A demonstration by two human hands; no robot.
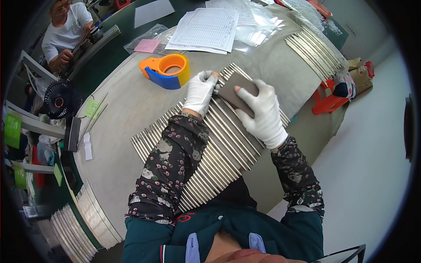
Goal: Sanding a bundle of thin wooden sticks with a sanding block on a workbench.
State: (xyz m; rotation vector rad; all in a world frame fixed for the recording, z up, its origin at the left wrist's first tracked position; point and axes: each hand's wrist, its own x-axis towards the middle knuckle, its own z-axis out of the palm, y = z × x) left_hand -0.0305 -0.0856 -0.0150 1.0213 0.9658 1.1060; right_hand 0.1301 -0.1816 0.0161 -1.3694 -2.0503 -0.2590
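Right hand [263, 115] grips grey sanding block [237, 90] on metal rods [219, 144]; left hand [199, 93] flat, pressing rods

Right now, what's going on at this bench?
A person in white gloves works over a row of thin metal rods laid side by side on the grey table. The right hand presses a flat grey-brown pad onto the rods; the left hand rests on the rods beside it. An orange and blue tape dispenser sits just beyond, with papers farther back. Another person works at the far left.
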